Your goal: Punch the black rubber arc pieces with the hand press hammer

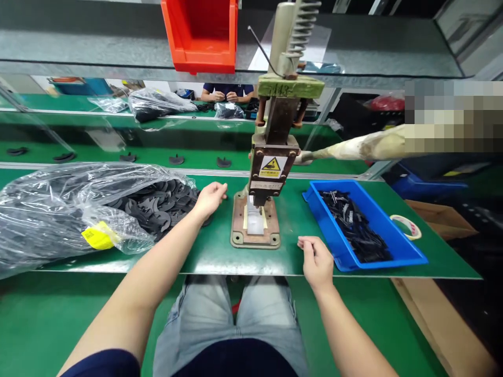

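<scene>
My left hand [211, 200] hovers between the bag of parts and the press, its fingers curled together. Whatever it may hold is hidden. Dark curved parts [167, 203] spill from the mouth of a clear plastic bag [58, 196] beside my left wrist. In the middle stands a hand press [274, 162] with a pale block [255, 224] on its base [238, 222]. My right hand [317, 261] is closed near the table's front edge, thumb against the fingers, and I cannot see anything in it. To its right, a blue tray [406, 257] contains thin black parts [356, 225].
The press's long lever [361, 146] sticks out to the right. A tape roll [406, 226] lies against the tray. Several dark curved parts [223, 162] line the strip behind. An orange bin [204, 60] sits on the shelf overhead. Across the bench is another person's hands [226, 97].
</scene>
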Demonstrator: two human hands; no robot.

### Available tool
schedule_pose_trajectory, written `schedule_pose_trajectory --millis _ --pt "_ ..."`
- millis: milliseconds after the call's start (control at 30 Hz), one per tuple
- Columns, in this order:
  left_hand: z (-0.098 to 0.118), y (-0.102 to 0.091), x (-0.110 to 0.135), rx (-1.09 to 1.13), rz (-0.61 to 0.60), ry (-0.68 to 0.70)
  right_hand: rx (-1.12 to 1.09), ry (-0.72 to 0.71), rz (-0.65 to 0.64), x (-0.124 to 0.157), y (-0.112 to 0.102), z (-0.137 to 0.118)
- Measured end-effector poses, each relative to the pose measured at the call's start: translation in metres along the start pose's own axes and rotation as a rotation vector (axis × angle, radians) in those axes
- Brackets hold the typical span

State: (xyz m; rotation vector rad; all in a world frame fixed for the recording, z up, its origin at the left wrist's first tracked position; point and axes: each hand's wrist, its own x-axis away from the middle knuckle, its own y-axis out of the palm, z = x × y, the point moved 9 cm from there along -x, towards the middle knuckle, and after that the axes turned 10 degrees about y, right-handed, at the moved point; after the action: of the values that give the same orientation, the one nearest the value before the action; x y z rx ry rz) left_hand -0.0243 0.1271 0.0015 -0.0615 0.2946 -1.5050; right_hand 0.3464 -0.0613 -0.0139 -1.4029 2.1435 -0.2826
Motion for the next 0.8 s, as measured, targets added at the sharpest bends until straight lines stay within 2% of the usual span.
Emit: schedule_pose_trajectory --millis 133,200,267,367,467,533,633,733,800 --pt "-0.005 -0.009 0.089 -0.160 -0.126 0.082 0.042 -0.069 -0.132 0.002 -0.005 -0.036" --pt "-0.016 -0.013 0.123 -0.236 -0.193 0.086 0.119 -0.076 -0.174 -0.007 -0.020 -0.050" --pt "-0.025 -0.018 0.141 -0.265 -0.221 0.097 0.227 -0.043 -0.157 -0.028 -0.047 -0.052" --pt "-0.032 -0.021 0.149 -0.226 -0.189 0.123 0.426 0.085 -0.084 -0.075 -0.098 -0.032" --pt "-0.034 -0.019 0.150 -0.178 -0.147 0.111 0.645 0.264 -0.142 -0.118 -0.127 0.008" --pt "-0.035 -0.015 0.151 -0.176 -0.156 0.097 0.778 0.360 -0.224 -0.137 -0.132 0.035" --pt "-0.034 -0.013 0.153 -0.170 -0.180 0.089 0.932 0.439 -0.312 -0.151 -0.125 0.063" --pt "-0.027 -0.016 0.154 -0.142 -0.143 0.093 1.029 0.460 -0.341 -0.155 -0.114 0.077" --pt "-0.021 -0.021 0.152 -0.079 -0.071 0.098 1.065 0.431 -0.325 -0.158 -0.107 0.078"
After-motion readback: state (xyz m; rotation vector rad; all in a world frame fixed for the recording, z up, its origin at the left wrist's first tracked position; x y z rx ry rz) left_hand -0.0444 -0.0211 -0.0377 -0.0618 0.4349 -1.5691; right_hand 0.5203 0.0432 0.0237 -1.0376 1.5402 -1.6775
